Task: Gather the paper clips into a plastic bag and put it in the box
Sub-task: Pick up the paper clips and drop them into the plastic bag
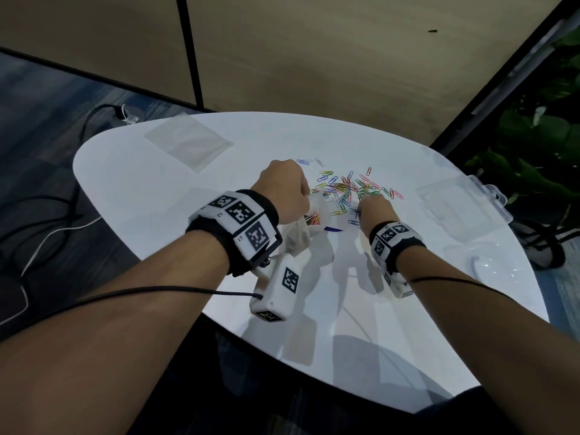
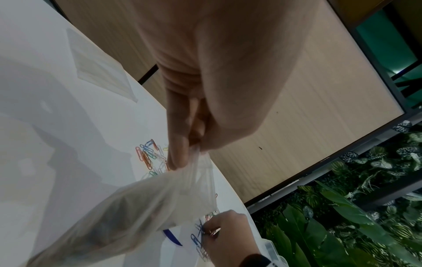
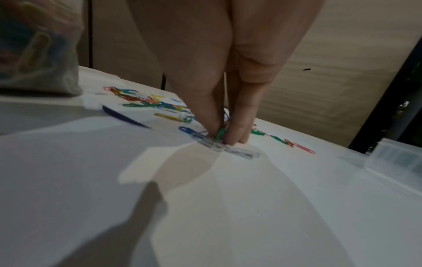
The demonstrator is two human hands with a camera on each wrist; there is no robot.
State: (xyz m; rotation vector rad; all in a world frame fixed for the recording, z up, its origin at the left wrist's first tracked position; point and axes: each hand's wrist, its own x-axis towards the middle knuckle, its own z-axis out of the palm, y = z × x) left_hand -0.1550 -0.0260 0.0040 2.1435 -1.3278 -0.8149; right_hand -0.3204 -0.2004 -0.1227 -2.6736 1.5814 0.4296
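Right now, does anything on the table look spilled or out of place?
Yes: coloured paper clips lie scattered loose across the white table. The left hand pinches a clear plastic bag with some inside; the right hand pinches more.

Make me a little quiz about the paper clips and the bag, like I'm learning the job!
1. True or false: the left hand holds the plastic bag up by its rim.
2. What are the right hand's fingers pinching? A) a pen B) paper clips C) the box lid
3. Fill in: the clear box lies on the table's ____ side.

Key
1. True; some clips already show inside it.
2. B, from the loose pile of paper clips on the table.
3. Right; a second, flat bag lies far left.
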